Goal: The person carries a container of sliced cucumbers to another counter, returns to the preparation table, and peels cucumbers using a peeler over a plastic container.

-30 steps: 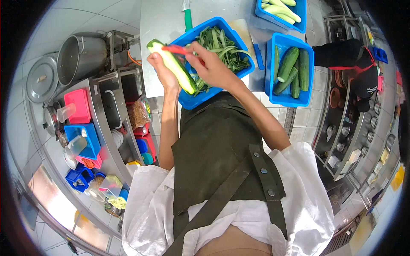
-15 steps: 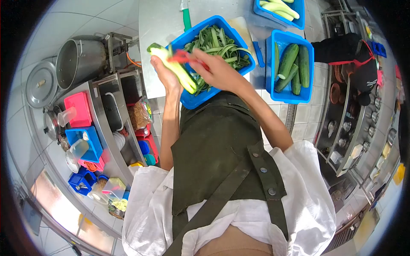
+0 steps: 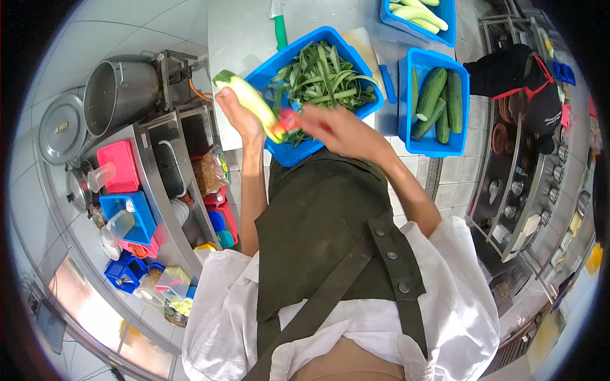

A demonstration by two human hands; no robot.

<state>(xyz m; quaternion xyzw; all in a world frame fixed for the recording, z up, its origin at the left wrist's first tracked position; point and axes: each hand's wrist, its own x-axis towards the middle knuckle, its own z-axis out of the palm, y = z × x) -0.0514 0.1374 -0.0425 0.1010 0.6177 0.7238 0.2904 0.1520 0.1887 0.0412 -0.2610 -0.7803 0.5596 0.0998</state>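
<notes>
My left hand [image 3: 240, 117] is closed around a mostly peeled cucumber [image 3: 249, 100], pale along its length with dark green skin left at the upper end. In my right hand [image 3: 348, 134] is a red peeler [image 3: 288, 120], blurred by motion, at the cucumber's lower end. Both hands are over the near left side of a blue tub [image 3: 304, 154]. Inside that tub lies a heap of green peel strips [image 3: 327, 73].
Right of the peel tub stands a blue tub [image 3: 438, 150] of unpeeled cucumbers [image 3: 432, 92]. Behind it, another blue tub [image 3: 452, 33] holds peeled ones. A green-handled knife [image 3: 280, 30] and a blue-handled knife [image 3: 387, 84] lie on the metal table. Another person [image 3: 515, 70] stands far right.
My right hand and the peeler have moved down and right along the cucumber, from its middle to its lower end. The left hand still grips the cucumber.
</notes>
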